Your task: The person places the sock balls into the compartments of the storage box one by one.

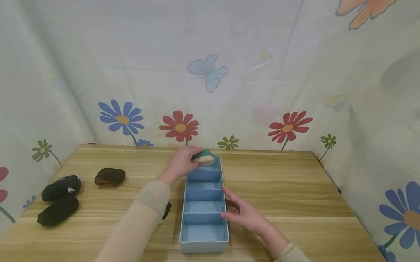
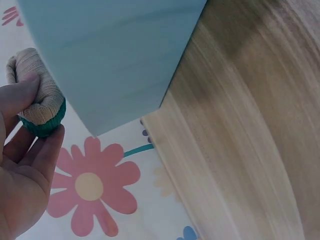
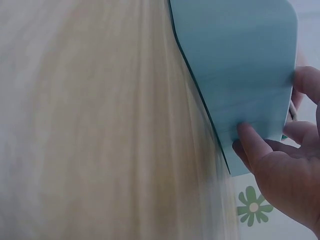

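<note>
A rolled pair of socks (image 1: 203, 157), beige with a green part, is pinched between the thumb and fingers of my left hand (image 1: 181, 163) above the far compartment of a blue divided storage box (image 1: 203, 246). In the left wrist view the beige ribbed roll (image 2: 37, 85) shows beside the box's outer wall. My right hand (image 1: 246, 214) touches the box's right side. In the right wrist view its fingers (image 3: 255, 142) rest against the outer wall, and other fingertips reach the rim.
On the wooden table (image 1: 271, 180) at the left lie a dark rolled bundle (image 1: 110, 177) and two black bundles, one (image 1: 61, 188) behind the other (image 1: 58, 211). Another small black thing (image 1: 167, 211) is partly hidden by my left sleeve. A flowered cloth (image 1: 239, 109) hangs behind the table.
</note>
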The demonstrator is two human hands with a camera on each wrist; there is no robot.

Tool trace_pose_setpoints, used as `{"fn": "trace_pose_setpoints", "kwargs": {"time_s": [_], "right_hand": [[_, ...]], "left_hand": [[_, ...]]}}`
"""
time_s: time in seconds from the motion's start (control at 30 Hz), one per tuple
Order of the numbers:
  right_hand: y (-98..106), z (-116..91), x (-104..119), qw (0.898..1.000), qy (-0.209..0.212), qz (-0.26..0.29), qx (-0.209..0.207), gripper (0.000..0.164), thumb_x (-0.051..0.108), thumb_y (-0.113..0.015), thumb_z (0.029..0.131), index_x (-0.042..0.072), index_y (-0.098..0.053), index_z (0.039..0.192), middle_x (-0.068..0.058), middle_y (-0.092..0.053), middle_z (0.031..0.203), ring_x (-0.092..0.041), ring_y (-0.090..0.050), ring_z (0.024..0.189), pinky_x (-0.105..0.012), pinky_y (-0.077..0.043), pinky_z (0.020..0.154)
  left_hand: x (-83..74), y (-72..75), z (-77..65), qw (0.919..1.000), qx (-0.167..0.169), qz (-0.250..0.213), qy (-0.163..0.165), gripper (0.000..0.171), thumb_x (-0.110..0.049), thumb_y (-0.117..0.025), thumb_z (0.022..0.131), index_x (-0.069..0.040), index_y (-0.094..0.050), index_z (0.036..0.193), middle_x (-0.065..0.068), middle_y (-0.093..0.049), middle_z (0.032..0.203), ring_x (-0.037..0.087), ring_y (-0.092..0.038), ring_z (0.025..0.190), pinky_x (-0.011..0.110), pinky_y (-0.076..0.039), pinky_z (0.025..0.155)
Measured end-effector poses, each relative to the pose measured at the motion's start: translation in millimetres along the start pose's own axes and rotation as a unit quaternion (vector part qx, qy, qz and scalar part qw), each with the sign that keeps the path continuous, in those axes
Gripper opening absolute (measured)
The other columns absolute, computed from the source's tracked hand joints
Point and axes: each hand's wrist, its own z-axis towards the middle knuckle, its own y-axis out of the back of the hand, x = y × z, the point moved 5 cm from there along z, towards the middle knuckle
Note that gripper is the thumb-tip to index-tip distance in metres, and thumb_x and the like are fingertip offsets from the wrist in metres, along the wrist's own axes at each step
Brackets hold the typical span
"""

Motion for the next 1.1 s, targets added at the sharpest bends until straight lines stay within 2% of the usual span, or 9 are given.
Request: {"fn": "trace_pose_setpoints", "kwargs": {"time_s": [0.23,0.6,0.93,1.0,1.1], "right_hand": [[0,0,0,1.0,0.002,0.0,0.0,0.08,0.012,-0.067,0.095,0.001,-0.018,0.157,-0.023,-0.017,0.161,-0.046,-0.031,0.14,-0.05,-0.032,0.111],[0,0,-1,1.0,0.003,-0.001,0.001,0.08,0.012,-0.067,0.095,0.001,-0.017,0.157,-0.023,-0.016,0.161,-0.046,-0.03,0.14,-0.049,-0.033,0.111],[1,-1,0,1.0,-0.013,-0.007,-0.001,0.081,0.013,-0.067,0.095,0.003,-0.017,0.158,-0.019,-0.017,0.162,-0.044,-0.031,0.141,-0.048,-0.033,0.111],[1,-1,0,1.0,-0.013,-0.009,-0.002,0.08,0.012,-0.067,0.096,0.003,-0.017,0.158,-0.019,-0.017,0.162,-0.044,-0.031,0.141,-0.049,-0.033,0.111],[1,0,0,1.0,-0.012,-0.012,-0.002,0.079,0.011,-0.066,0.096,0.003,-0.017,0.158,-0.02,-0.017,0.162,-0.045,-0.032,0.14,-0.049,-0.033,0.111]], "left_hand": [[8.2,-7.2,0.2,0.9997,0.005,-0.007,0.025,0.048,-0.011,-0.081,0.083,-0.01,-0.067,0.129,0.007,-0.069,0.111,0.024,-0.061,0.095,0.041,-0.053,0.089],[16.2,-14.1,2.3,0.9998,0.017,-0.007,0.01,0.047,-0.014,-0.084,0.081,-0.013,-0.07,0.126,0.003,-0.07,0.11,0.021,-0.062,0.095,0.04,-0.052,0.09],[11.9,-23.2,6.5,0.9992,0.036,0.019,-0.001,0.045,-0.018,-0.084,0.081,-0.013,-0.07,0.124,0.002,-0.07,0.109,0.02,-0.06,0.093,0.038,-0.051,0.091],[10.6,-24.7,6.6,0.9989,0.041,0.023,-0.003,0.046,-0.019,-0.083,0.082,-0.012,-0.069,0.125,0.004,-0.07,0.112,0.021,-0.06,0.097,0.038,-0.051,0.093],[10.1,-26.2,5.9,0.9984,0.05,0.026,0.003,0.052,-0.022,-0.083,0.083,-0.01,-0.066,0.13,0.008,-0.067,0.123,0.025,-0.06,0.111,0.041,-0.047,0.1]]}}
